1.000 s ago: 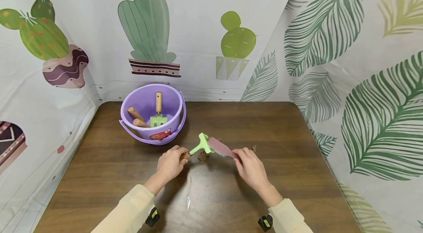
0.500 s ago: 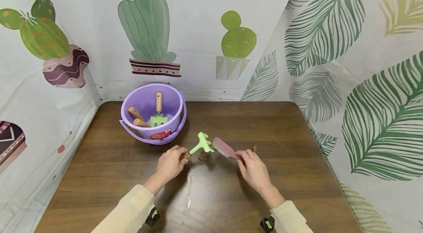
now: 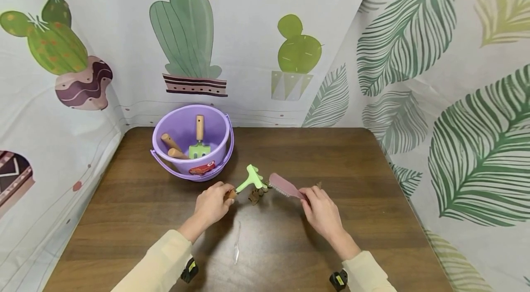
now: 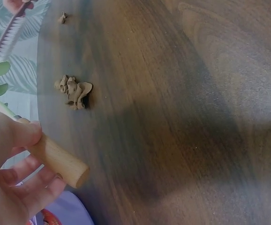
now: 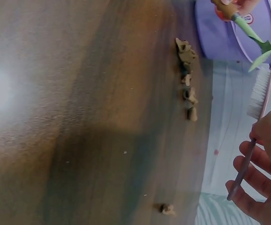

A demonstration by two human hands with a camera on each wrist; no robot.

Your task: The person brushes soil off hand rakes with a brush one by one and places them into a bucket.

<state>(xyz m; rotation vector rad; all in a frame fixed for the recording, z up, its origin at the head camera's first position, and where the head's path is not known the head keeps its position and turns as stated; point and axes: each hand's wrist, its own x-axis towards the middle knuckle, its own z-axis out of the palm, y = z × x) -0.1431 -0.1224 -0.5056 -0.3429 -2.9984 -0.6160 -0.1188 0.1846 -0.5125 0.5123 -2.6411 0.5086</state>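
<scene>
My left hand [image 3: 213,202] grips the wooden handle [image 4: 58,159] of a small hand rake with a light green head [image 3: 253,178], its tines pointing right. In my right hand [image 3: 324,214] is a pink brush [image 3: 285,185] with white bristles, held by its thin handle [image 5: 243,171]. The brush tip is just right of the rake's tines, with a narrow gap between them in the head view. Under the rake lie crumbly brown lumps like clay [image 4: 77,92], strung out in a row in the right wrist view. Both tools are above the table.
A purple bucket [image 3: 175,125] stands at the back left, with a small green fork [image 3: 199,150] and two wooden handles inside. One stray brown crumb [image 5: 167,209] lies farther right. A thin clear strip [image 3: 237,250] is on the brown table [image 3: 352,158] near the front.
My right hand has drawn the brush right, away from the rake it overlapped earlier. The rake's head has shifted slightly up and left; more brown lumps show beneath it.
</scene>
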